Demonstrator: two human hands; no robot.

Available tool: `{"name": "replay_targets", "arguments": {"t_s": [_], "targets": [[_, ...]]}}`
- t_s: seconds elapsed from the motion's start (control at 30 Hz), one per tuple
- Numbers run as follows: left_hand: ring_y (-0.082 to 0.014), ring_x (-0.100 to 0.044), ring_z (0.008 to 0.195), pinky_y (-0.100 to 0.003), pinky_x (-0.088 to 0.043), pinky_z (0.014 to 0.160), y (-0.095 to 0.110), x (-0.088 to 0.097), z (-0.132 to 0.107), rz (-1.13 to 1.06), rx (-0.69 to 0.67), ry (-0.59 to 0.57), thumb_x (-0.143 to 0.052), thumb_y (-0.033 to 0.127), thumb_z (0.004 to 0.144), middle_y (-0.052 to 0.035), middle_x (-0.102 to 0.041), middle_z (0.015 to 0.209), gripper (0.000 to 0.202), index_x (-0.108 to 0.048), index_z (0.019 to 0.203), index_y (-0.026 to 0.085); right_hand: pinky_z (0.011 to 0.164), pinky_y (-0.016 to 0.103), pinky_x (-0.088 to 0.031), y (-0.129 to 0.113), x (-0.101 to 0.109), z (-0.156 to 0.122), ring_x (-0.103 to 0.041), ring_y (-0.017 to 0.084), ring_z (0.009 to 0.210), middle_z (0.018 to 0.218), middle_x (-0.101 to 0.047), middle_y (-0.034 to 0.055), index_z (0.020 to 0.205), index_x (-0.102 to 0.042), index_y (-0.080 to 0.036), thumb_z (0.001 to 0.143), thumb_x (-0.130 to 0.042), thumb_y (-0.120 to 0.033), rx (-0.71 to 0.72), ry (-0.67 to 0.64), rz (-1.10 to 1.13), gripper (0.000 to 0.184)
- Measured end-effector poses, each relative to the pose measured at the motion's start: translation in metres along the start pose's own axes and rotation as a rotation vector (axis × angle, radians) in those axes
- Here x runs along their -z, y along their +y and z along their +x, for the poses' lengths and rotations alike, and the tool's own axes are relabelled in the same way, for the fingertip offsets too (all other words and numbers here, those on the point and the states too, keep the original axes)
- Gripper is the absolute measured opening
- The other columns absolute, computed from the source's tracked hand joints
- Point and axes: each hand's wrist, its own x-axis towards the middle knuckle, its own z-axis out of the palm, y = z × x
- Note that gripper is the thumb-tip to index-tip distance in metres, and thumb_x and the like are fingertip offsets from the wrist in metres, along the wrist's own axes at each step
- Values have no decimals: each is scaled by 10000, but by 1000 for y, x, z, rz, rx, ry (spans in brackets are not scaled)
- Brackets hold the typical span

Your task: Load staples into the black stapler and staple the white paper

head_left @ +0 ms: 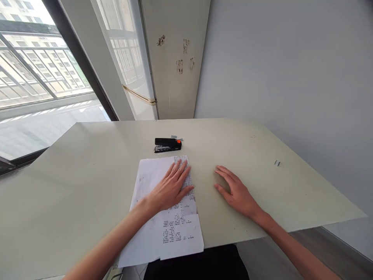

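Printed paper sheets (pixel 177 233) lie on the pale table, their lower ends reaching past its near edge. Flat on their upper right part rests my left hand (pixel 171 186), fingers stretched out and slightly spread. My right hand (pixel 237 194) is to the right of the sheets, apart from them, at the tabletop. Its fingers are loosely curved with the thumb apart, and nothing shows between them. Just beyond the sheets' top edge lies a black stapler (pixel 167 145) with an orange-red patch at its right end. Small grey strips (pixel 174 136), perhaps staples, sit right behind the stapler.
The table (pixel 96 175) runs along a grey wall (pixel 276 70) on the right. Another small grey strip (pixel 277 163) lies toward the right edge. Behind the table stands a fridge (pixel 175 89) with worn marks. A window (pixel 37 62) with railings is at the left.
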Motion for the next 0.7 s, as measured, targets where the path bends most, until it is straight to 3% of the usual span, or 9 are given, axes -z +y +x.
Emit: {"name": "replay_targets", "arguments": {"t_s": [0.1, 0.37, 0.57, 0.7], "targets": [[-299, -27, 1634, -528, -170, 1337, -5, -9, 4, 47, -20, 15, -312, 568, 1127, -83, -102, 1772, 723, -94, 1720, 216, 1272, 577, -367, -2, -11, 17, -394, 296, 1563, 1665, -468, 60, 1516, -516, -300, 1053, -497, -486, 54, 32, -38, 499], [-281, -56, 1640, -503, -143, 1347, -2, -16, -1, 84, 24, 55, -325, 544, 1125, -63, -124, 1772, 697, -147, 1715, 219, 1250, 523, -415, -24, -33, 58, -458, 268, 1521, 1639, -495, 68, 1528, -491, -296, 1063, -481, -453, 106, 80, 90, 490], [-286, -59, 1641, -510, -122, 1349, 0, -15, 0, 46, 35, 46, -321, 551, 1120, -78, -124, 1771, 712, -138, 1716, 205, 1267, 488, -377, -59, -52, 121, -469, 246, 1499, 1594, -528, 97, 1564, -428, -268, 1077, -447, -343, 366, 189, 114, 493], [-302, -80, 1640, -550, -136, 1340, 0, -14, -1, 10, 29, 54, -318, 547, 1122, -51, -103, 1776, 647, -230, 1698, 266, 1244, 518, -371, -84, -57, 167, -468, 277, 1482, 1577, -542, 101, 1579, -405, -264, 1062, -494, -320, 445, 113, 43, 527]]}}
